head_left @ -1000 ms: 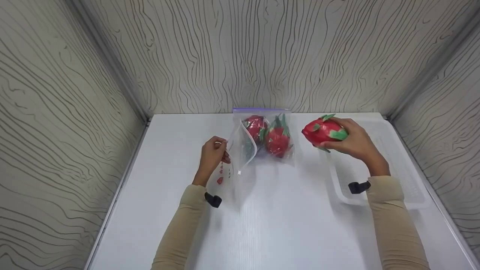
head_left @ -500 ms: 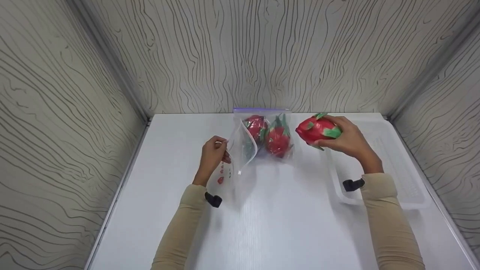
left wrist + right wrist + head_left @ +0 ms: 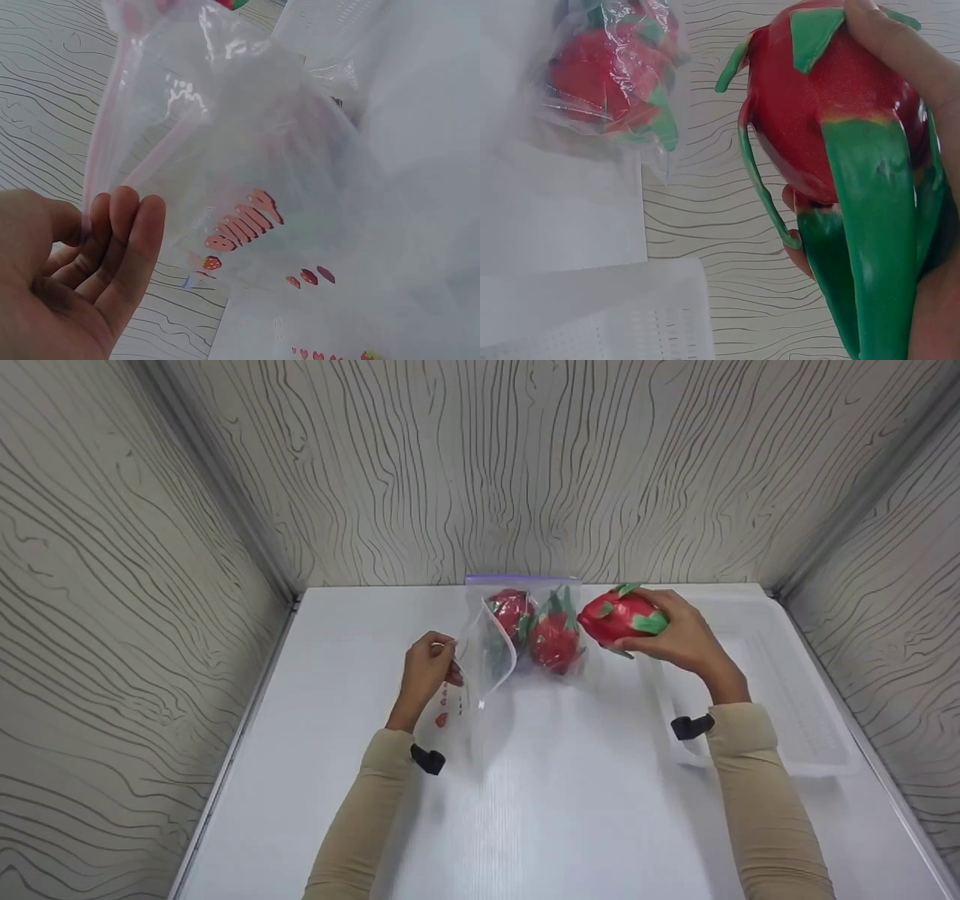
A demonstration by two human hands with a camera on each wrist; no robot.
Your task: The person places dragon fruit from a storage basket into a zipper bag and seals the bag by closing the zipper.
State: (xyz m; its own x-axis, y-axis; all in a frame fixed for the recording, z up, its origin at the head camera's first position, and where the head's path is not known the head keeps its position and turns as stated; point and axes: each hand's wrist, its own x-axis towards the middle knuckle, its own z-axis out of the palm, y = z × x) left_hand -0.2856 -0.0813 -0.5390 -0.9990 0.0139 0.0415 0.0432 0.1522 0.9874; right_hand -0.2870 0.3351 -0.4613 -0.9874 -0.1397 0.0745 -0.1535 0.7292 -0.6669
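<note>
My right hand (image 3: 679, 634) grips a red dragon fruit (image 3: 616, 617) with green scales, held above the table just right of a clear zip bag. In the right wrist view, the fingers wrap round the dragon fruit (image 3: 832, 97), its long green leaves pointing down. My left hand (image 3: 429, 671) pinches the near edge of the clear zip bag (image 3: 474, 720) between thumb and finger, and the bag's mouth gapes. Printed letters and strawberries mark the bag (image 3: 247, 217) in the left wrist view. Two dragon fruits (image 3: 555, 643) lie side by side, seen through clear plastic under a purple zip strip.
A white plastic basket (image 3: 821, 769) stands on the right side of the white table (image 3: 570, 810), partly beneath my right forearm. Wood-patterned panels (image 3: 480, 472) enclose the table at the back and both sides.
My right hand has carried the dragon fruit leftward, away from the basket and closer to the bag. The left hand and the bag have stayed nearly still.
</note>
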